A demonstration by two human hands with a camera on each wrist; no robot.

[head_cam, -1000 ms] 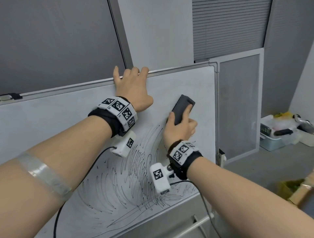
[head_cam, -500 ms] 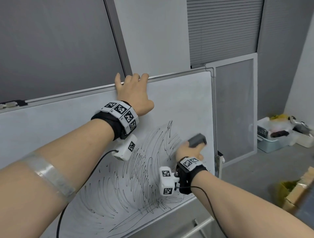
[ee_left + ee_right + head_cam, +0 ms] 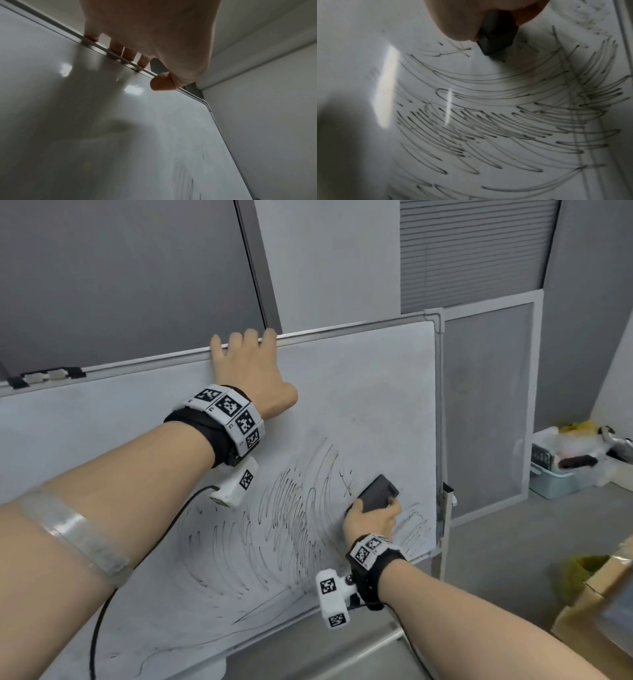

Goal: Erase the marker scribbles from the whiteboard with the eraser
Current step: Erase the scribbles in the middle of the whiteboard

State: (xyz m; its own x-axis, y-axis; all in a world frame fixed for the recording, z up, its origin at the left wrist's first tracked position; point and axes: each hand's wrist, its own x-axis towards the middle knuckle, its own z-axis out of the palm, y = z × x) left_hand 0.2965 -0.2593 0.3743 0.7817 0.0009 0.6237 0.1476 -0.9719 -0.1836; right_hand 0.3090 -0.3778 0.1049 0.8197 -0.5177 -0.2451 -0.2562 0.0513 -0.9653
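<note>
A tilted whiteboard point(image 3: 359, 378) fills the middle of the head view, its lower half covered in black marker scribbles point(image 3: 274, 529). My right hand point(image 3: 371, 517) grips a dark grey block eraser point(image 3: 375, 494) and presses it flat on the board near the right edge; the right wrist view shows the eraser point(image 3: 496, 36) just above the curved scribbles point(image 3: 488, 115). My left hand point(image 3: 248, 364) holds the board's top frame point(image 3: 342, 328), fingers point(image 3: 118, 47) hooked over the rail and thumb point(image 3: 160, 84) on the front face.
A grey mesh panel point(image 3: 486, 412) stands right of the board. A pale blue bin point(image 3: 561, 470) of clutter sits on the floor at far right, and a cardboard box point(image 3: 596, 611) at lower right. A clip point(image 3: 44, 376) sits on the top rail at left.
My right hand swept the eraser from the upper board down to the lower right, then back up a little; strokes by the right edge are smeared and thinner. The left hand stayed on the top rail.
</note>
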